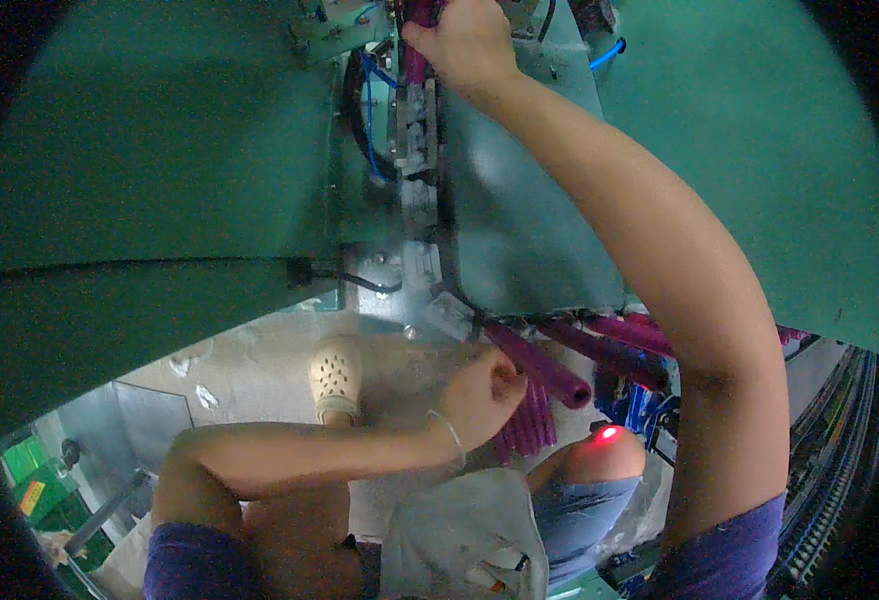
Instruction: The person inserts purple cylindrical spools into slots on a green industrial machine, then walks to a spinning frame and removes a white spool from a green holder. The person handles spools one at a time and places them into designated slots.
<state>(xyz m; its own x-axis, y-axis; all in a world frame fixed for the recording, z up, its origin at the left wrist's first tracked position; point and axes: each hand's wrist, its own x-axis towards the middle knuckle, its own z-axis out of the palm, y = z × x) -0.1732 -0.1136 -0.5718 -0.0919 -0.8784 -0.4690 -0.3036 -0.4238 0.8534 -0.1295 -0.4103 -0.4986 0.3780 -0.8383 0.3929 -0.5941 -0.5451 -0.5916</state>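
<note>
Up at the green machine (160,150) my right hand (470,40) pinches one purple tube (418,60); left hand (480,395) clasps a bundle (530,420) by my knee. Light, stiff, smooth—I'd hold mid-length.

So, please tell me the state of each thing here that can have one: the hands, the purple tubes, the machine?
right hand: raised, closed on a purple tube at the machine's top
purple tube: upright in the machine's feed slot
left hand: closed on a bundle of tubes
bundle of tubes: held, hanging down
purple tubes: lying stacked beside the machine
green machine: panels closed
red light: lit
</note>
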